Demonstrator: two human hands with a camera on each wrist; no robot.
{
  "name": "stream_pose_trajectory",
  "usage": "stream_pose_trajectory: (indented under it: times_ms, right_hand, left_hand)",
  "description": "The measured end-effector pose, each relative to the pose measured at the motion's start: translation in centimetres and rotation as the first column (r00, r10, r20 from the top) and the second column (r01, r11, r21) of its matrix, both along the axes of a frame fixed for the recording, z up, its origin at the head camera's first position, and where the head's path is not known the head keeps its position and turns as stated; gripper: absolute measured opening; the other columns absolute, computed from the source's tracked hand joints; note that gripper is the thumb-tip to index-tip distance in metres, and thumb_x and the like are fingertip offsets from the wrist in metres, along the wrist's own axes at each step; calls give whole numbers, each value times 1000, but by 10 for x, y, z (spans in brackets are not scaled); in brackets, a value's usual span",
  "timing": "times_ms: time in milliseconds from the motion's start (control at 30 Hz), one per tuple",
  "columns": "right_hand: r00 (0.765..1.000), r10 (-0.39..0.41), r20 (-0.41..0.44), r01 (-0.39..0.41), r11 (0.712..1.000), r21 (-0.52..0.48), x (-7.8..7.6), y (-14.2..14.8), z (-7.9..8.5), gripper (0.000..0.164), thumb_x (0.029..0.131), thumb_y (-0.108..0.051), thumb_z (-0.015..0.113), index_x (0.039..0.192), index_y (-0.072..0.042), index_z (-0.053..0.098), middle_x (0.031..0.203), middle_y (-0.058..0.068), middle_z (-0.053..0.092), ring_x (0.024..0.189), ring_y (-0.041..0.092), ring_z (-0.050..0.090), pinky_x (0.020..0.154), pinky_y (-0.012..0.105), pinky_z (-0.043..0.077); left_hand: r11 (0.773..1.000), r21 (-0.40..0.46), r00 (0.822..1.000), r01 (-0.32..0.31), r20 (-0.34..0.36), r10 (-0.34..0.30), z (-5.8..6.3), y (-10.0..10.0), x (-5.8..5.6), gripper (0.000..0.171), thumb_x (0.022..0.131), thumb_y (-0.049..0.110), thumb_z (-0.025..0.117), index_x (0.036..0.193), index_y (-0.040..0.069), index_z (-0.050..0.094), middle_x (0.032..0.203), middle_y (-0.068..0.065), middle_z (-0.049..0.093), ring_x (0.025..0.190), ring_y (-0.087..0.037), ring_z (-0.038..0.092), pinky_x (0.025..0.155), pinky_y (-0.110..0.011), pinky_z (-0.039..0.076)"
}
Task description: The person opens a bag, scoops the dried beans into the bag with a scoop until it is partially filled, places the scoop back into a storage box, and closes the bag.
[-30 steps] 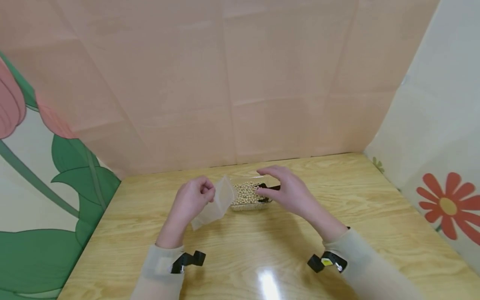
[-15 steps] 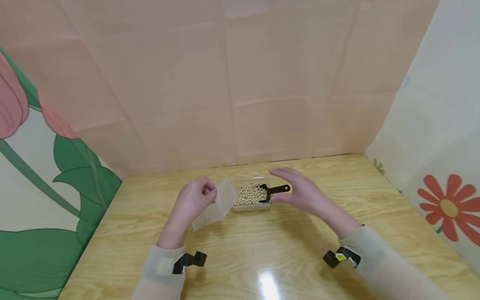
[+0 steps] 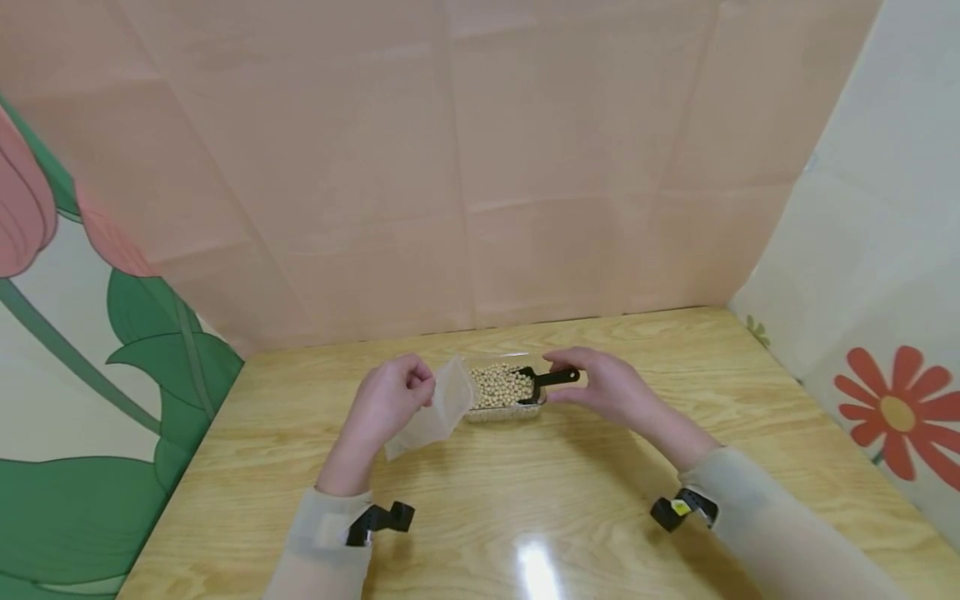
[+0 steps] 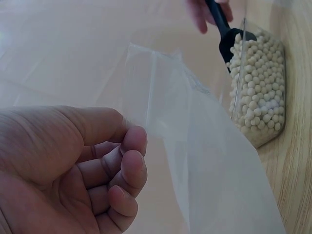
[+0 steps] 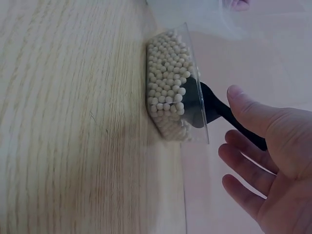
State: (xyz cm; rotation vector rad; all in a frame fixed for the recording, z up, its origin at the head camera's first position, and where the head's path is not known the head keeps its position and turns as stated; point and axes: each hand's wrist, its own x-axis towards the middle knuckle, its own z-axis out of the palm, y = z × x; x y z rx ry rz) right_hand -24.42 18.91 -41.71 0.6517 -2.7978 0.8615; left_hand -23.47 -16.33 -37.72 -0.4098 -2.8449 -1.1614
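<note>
In the head view my left hand [image 3: 393,398] pinches a translucent, frosted bag [image 3: 448,404] by its edge between thumb and forefinger. The bag hangs beside the left end of a clear plastic box [image 5: 197,131] of small, round, cream-coloured balls [image 5: 168,63]. A black scoop [image 3: 557,378] rests with its blade in the balls, its handle sticking out over the box's right end. My right hand [image 3: 611,387] is at that end, thumb and fingers spread on either side of the handle. In the right wrist view the fingers [image 5: 246,168] are loosely bent, not wrapped round it.
The box stands on a wood-grain table [image 3: 480,500], towards its back edge. A pinkish sheet [image 3: 465,167] hangs behind the table. Walls with painted flowers [image 3: 896,412] and leaves stand at both sides.
My right hand has moved right, from over the scoop to the box's right end, uncovering the handle; its thumb and fingers have since come slightly closer together. The left hand and bag stay nearly still.
</note>
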Motion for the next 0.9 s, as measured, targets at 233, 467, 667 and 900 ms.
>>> stream_pose_trajectory:
  times_ms: [233, 467, 667, 900]
  right_hand:
    - [1000, -14, 6, 14, 999, 35, -3, 0, -3, 52, 93, -28, 91, 139, -10, 75, 138, 13, 75, 129, 42, 68, 108, 64, 51]
    - [1000, -31, 0, 31, 998, 58, -6, -2, -6, 44, 94, -30, 90, 132, -12, 80, 132, 12, 78, 121, 40, 73, 101, 62, 56]
    - [999, -32, -38, 34, 997, 71, -6, -5, -7, 36, 94, -30, 90, 125, -13, 82, 122, 8, 81, 106, 32, 77, 90, 57, 59]
    - [998, -45, -40, 47, 997, 54, -6, -6, -9, 29, 95, -30, 90, 120, -16, 84, 114, 3, 82, 96, 23, 76, 84, 52, 59]
  left_hand:
    - [1000, -7, 1000, 4, 11, -4, -2, 1, -1, 9, 104, 8, 72, 96, 10, 73, 76, 3, 70, 62, -17, 60, 55, -32, 44]
    - [1000, -16, 1000, 4, 14, -4, 0, 1, -1, 9, 105, 8, 71, 96, 10, 73, 76, 4, 70, 62, -17, 60, 56, -33, 43]
    - [1000, -20, 1000, 8, 6, -8, -2, 0, -1, 10, 105, 8, 71, 95, 10, 73, 75, 4, 70, 62, -17, 59, 56, -32, 43]
    - [1000, -21, 1000, 12, -5, -12, -2, -1, -2, 10, 105, 8, 71, 95, 11, 73, 75, 5, 70, 61, -16, 59, 56, -32, 43]
